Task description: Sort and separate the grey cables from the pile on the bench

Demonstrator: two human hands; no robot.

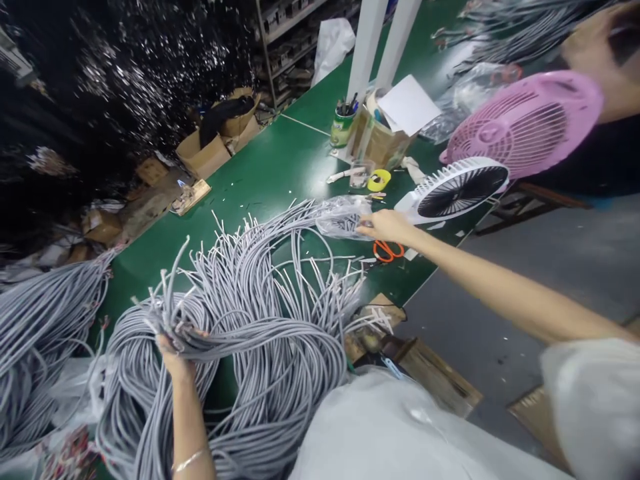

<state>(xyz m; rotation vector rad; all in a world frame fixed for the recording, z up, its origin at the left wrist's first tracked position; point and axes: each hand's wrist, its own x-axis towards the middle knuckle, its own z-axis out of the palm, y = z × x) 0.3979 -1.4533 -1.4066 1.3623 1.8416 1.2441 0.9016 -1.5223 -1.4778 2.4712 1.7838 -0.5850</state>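
Note:
My left hand [175,353] is closed around a thick bundle of grey cables [265,333] near their cut ends, which stick up above the fingers. More grey cables [250,267] with pale stripped tips lie in a large looped heap around it. Across the table, my right hand [389,227] has its fingers curled at the right edge of a clear plastic bag [343,217] with small greyish pieces inside. What those fingers pinch is too small to make out. Orange-handled scissors [387,251] lie just below the right hand.
A white fan [457,190] and a pink fan [530,123] stand to the right. Behind the bag are a yellow tape roll [379,180], a pen tin [343,127] and a cardboard container [383,137]. Another person's arm [600,60] shows at the top right. More cables [45,320] lie left.

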